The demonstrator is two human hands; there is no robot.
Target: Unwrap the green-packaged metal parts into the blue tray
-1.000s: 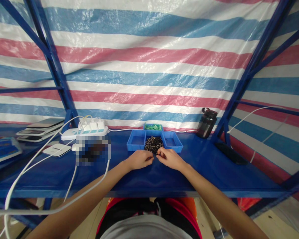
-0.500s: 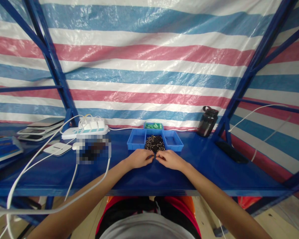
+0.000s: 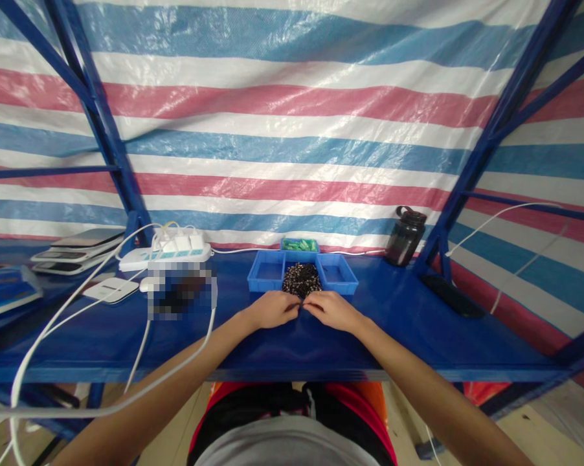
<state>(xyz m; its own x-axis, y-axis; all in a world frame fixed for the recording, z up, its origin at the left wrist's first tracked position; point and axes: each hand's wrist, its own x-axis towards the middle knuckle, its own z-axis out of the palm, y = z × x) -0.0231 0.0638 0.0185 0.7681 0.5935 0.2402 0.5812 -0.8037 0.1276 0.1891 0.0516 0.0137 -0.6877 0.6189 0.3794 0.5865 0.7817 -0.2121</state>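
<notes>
A heap of small dark parts with shiny, light ends (image 3: 302, 278) lies between two blue trays. At its near edge my left hand (image 3: 276, 309) rests low over the table with its fingers pinched together. My right hand (image 3: 331, 310) meets it from the other side, also pinched, the fingertips almost touching. Whatever is between the fingers is too small to make out. The left blue tray (image 3: 265, 285) and the right blue tray (image 3: 340, 287) flank the heap. Behind it stands a smaller blue tray holding green pieces (image 3: 299, 245).
On the blue table (image 3: 292, 353), a power strip (image 3: 166, 257) with plugs and white cables (image 3: 54, 317) occupies the left, near a white flat box (image 3: 111, 290). A dark bottle (image 3: 405, 238) and a black flat object (image 3: 451, 296) are at the right. Striped sheeting (image 3: 292, 155) hangs behind.
Both hands stay nearly in place at the heap's near edge. The fingertips have shifted very slightly; the view has moved a little.
</notes>
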